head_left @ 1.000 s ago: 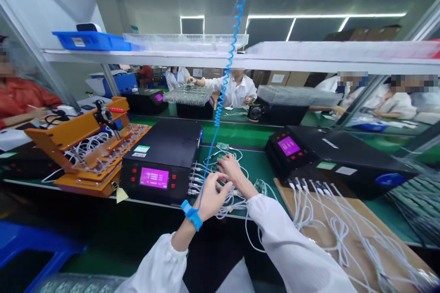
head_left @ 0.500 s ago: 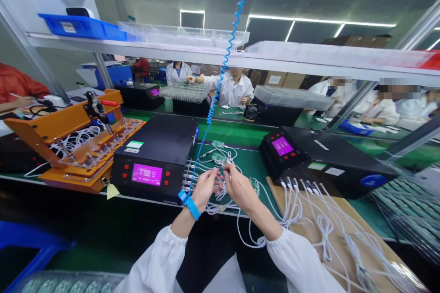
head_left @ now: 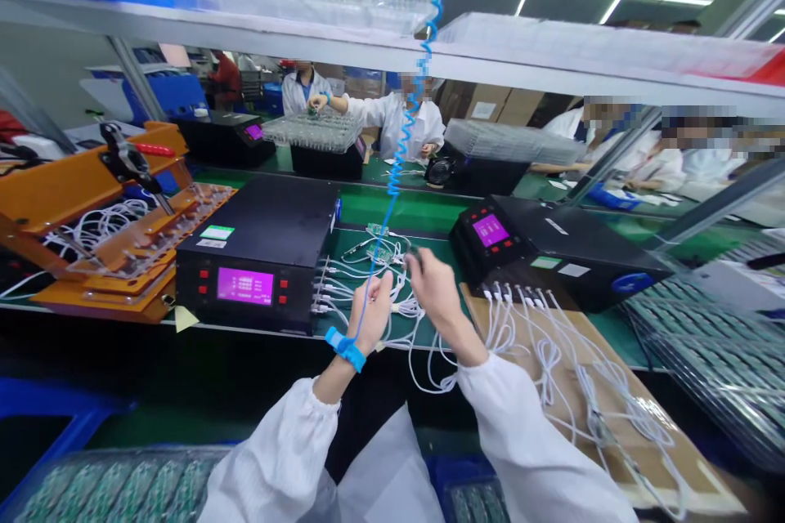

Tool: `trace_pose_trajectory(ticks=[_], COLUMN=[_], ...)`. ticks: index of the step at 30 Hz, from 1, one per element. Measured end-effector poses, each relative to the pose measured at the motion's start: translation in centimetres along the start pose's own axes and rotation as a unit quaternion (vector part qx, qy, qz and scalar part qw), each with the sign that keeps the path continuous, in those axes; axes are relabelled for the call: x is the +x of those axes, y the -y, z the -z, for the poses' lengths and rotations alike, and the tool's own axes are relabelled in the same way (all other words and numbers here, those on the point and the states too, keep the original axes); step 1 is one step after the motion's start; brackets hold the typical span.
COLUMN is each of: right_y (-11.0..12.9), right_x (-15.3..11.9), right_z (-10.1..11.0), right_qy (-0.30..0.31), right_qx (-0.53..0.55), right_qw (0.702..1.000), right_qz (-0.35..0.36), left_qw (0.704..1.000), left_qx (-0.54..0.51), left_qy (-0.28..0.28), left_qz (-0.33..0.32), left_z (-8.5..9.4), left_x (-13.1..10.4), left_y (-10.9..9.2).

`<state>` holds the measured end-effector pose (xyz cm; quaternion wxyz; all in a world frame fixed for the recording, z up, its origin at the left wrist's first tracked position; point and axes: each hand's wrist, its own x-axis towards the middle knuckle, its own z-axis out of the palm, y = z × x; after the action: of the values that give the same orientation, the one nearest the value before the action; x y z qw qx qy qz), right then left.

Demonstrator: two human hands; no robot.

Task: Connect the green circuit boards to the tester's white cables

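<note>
My left hand, with a blue wrist strap at its wrist, is closed over the white cables, thumb against fingers. What it holds, if anything, is hidden. My right hand is just to its right and a little farther forward, also closed, fingertips pinched. Something small and dark shows at those fingertips, blurred. Beyond the hands, small green circuit boards lie on the green bench mat among white leads. The leads run to the front of the left black box, which has a lit purple screen.
A second black box stands right, its cables spread over brown cardboard. An orange fixture is at left. A coiled blue cord hangs ahead. Trays of boards lie right. Co-workers sit across the bench.
My hands have moved apart; the right one lifted forward and away from the left. The view has tilted down and shifted, so the bench sits higher and more to the left.
</note>
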<state>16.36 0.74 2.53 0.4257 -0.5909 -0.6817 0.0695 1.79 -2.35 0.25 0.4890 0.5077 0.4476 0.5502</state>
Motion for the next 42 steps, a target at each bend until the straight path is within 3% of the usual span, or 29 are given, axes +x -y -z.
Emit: trace_pose_trajectory(ticks=[2, 5, 9, 11, 13, 15, 16, 17, 19, 22, 25, 27, 31, 34, 38, 42], right_y=[-0.4, 0.0, 0.6, -0.2, -1.8, -3.9, -5.0, -6.0, -7.4, -8.2, -8.3, -8.2, -8.2, -8.3, -7.9, -6.7], right_x=[1.3, 2.6, 3.2, 4.0, 5.2, 6.8, 7.6, 8.2, 9.0, 9.4, 9.9, 10.4, 11.1, 11.0, 10.6, 9.9], right_z=[1.1, 2.1, 1.3, 0.9, 1.0, 1.5, 1.7, 1.7, 1.1, -1.2, -4.6, -6.7, -9.5, -10.0, -9.4, -7.5], right_qy=[-0.041, -0.022, 0.023, 0.006, -0.077, -0.225, -0.270, -0.287, -0.246, -0.099, 0.023, 0.083, 0.187, 0.235, 0.255, 0.240], right_qx=[0.080, 0.227, 0.373, 0.414, 0.451, 0.470, 0.471, 0.463, 0.440, 0.355, 0.192, 0.071, -0.098, -0.170, -0.196, -0.167], right_qw=[0.994, 0.966, 0.910, 0.887, 0.862, 0.817, 0.798, 0.797, 0.827, 0.902, 0.966, 0.989, 0.977, 0.955, 0.944, 0.953], right_qz=[-0.069, -0.120, -0.177, -0.203, -0.221, -0.246, -0.262, -0.261, -0.248, -0.226, -0.172, -0.099, 0.030, 0.058, 0.069, 0.076], left_qw=[0.997, 0.986, 0.970, 0.969, 0.969, 0.971, 0.974, 0.979, 0.990, 0.998, 0.999, 0.998, 0.982, 0.965, 0.951, 0.950], left_qx=[0.071, 0.151, 0.185, 0.194, 0.197, 0.187, 0.177, 0.161, 0.115, 0.035, 0.008, 0.042, 0.178, 0.250, 0.302, 0.307], left_qy=[0.001, 0.035, 0.088, 0.084, 0.093, 0.115, 0.117, 0.111, 0.076, 0.038, 0.027, 0.038, 0.068, 0.052, 0.019, 0.030], left_qz=[-0.027, -0.060, -0.128, -0.130, -0.117, -0.098, -0.084, -0.065, -0.019, 0.032, 0.035, 0.024, -0.009, -0.050, -0.066, -0.050], left_z=[-0.2, -0.6, -1.1, -1.1, -0.8, -0.4, -0.2, 0.1, 0.5, 1.0, 1.7, 2.4, 3.7, 3.8, 3.4, 3.1], left_x=[-0.3, 0.1, 1.3, 1.3, 0.7, 0.0, -0.1, -0.1, 0.7, 3.2, 5.3, 5.9, 5.9, 5.9, 6.4, 6.6], left_y=[0.2, 0.3, -0.2, -0.5, -0.6, -0.3, 0.0, 0.4, 1.3, 2.5, 3.1, 3.1, 2.5, 2.2, 2.2, 2.6])
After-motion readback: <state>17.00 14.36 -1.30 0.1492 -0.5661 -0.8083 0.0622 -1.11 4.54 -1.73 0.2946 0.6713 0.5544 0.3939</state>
